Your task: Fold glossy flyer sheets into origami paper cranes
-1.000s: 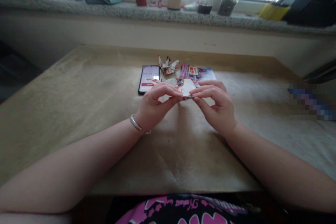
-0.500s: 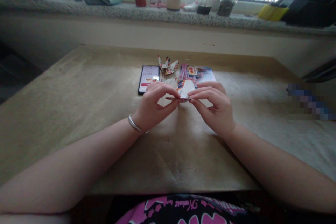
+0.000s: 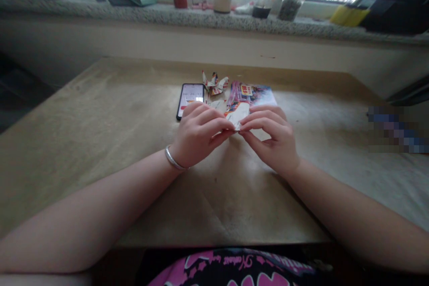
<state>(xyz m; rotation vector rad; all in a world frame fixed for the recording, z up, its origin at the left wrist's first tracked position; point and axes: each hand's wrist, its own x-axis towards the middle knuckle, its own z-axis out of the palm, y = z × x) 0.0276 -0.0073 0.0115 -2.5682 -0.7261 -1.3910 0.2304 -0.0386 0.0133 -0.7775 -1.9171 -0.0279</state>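
A small folded piece of printed paper (image 3: 236, 116) is pinched between both hands just above the table. My left hand (image 3: 198, 136), with a silver bangle on the wrist, grips its left side with curled fingers. My right hand (image 3: 272, 137) pinches the right side, fingertips meeting the left hand's. Much of the paper is hidden behind the fingers.
A phone (image 3: 190, 98) with a lit screen lies just beyond my left hand. A finished folded paper figure (image 3: 215, 83) and a colourful printed leaflet (image 3: 255, 93) lie behind. The tan table (image 3: 100, 134) faces a stone windowsill (image 3: 134, 13) holding bottles and jars.
Both hands have drawn closer together and the paper between them is folded smaller, now more covered by the fingers.
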